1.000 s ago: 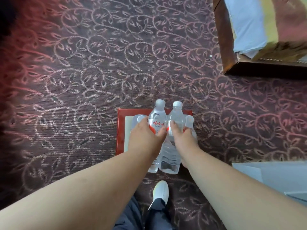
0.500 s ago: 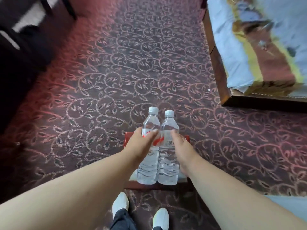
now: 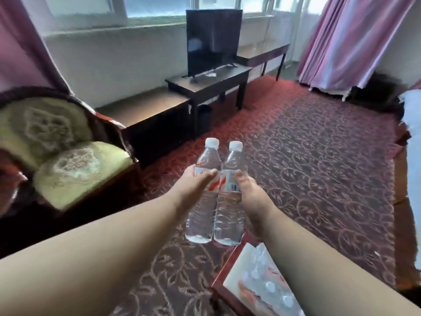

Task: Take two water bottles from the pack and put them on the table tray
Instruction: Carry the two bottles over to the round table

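Here the left hand [image 3: 193,190] wraps around the left bottle [image 3: 204,192] at its label, thumb across the front, while the right hand [image 3: 252,197] grips the right bottle [image 3: 230,197] the same way, thumb beside the barcode. The two clear bottles stand upright in the air, side by side and touching along their bodies, white caps up, above the patterned carpet [image 3: 307,156]. Most of each hand's fingers are hidden behind the bottles, so only the thumbs and backs of the hands show. Near the lower right, the pack [image 3: 268,286] of remaining bottles lies in a red-edged box [image 3: 224,263]; it is blurred, partly covered by the right forearm and cut off by the bottom edge, so its count cannot be told. Farther off, a dark table [image 3: 205,85] carries a television [image 3: 213,39] near the window wall, and a second table [image 3: 266,53] stands behind it. Whether either table holds a tray cannot be made out. A cushioned armchair [image 3: 57,156] sits at the left, smeared by motion.
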The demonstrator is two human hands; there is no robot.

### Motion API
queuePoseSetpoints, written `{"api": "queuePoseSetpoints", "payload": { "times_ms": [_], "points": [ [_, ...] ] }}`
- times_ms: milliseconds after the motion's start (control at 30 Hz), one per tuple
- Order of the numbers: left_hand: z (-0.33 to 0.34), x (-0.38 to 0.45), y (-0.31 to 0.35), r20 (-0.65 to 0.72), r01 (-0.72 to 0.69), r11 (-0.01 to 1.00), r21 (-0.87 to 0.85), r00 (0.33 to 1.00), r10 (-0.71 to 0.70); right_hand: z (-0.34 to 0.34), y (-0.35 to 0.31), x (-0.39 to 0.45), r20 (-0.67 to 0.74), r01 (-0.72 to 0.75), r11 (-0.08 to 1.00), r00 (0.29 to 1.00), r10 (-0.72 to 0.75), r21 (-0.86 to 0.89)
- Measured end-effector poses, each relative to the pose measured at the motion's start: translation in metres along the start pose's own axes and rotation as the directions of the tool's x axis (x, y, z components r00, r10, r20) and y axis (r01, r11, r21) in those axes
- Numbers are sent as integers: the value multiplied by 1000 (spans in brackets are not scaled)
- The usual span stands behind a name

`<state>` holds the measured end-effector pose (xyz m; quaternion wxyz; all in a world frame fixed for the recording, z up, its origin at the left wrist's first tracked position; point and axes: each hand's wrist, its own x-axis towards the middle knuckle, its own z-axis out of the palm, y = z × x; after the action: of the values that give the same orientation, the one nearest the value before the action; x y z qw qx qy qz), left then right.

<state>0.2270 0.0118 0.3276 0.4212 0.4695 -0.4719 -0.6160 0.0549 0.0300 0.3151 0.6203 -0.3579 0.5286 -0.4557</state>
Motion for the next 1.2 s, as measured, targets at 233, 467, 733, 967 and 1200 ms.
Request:
{"api": "queuePoseSetpoints", "payload": {
  "times_ms": [233, 467, 733, 967, 1200],
  "points": [
    [-157, -85, 31, -251, -89, 990, -110, 966, 59, 176, 1, -3, 285, 12, 995, 958, 17, -98],
    [-354, -192, 24, -482, -117, 971, -208, 876, 3, 388, 63, -17, 521, -73, 990, 844, 127, -124],
    [-523, -279, 28, -567, -144, 971, -190, 824, 11, 578, 113, -25, 690, -58, 975, 698, 194, -215],
    [-649, -286, 22, -662, -151, 950, -273, 746, -72, 706, 135, 21, 785, -22, 955, 564, 256, -295],
    [-768, -246, 43, -744, -133, 958, -253, 660, -105, 829, 129, 100, 891, 7, 957, 367, 266, -289]
  ]
}}
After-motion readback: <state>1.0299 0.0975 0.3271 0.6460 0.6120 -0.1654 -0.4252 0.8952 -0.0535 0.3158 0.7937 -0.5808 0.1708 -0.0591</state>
